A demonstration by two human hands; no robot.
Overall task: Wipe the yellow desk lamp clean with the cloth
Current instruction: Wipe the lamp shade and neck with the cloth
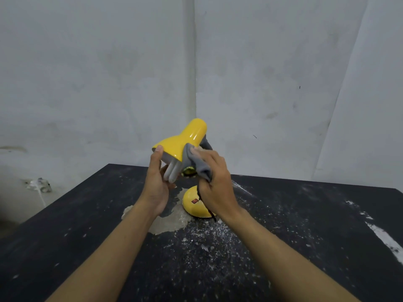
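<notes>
Forearms come in from the bottom edge and reach forward over a black table (305,247) speckled with white dust and flakes. A pale scraped patch (172,221) lies on the top between the wrists. There is bare tabletop to either side of the arms, wider on the right.

The yellow desk lamp (187,138) stands near the table's far edge, roughly centred. Its round base (193,207) sits on the table just behind the patch, partly hidden by the right wrist.

The left hand (156,182) grasps the open rim of the shade (172,144), thumb on the upper edge and fingers curled underneath beside the white bulb (172,173). The right hand (216,182) clutches a bunched grey cloth (196,166) and presses it against the right side of the shade. The shade is tilted, with its opening facing down and left.

Beyond the far edge rises a plain grey wall (87,83), with a pale vertical pipe (188,62) directly behind the lamp.
</notes>
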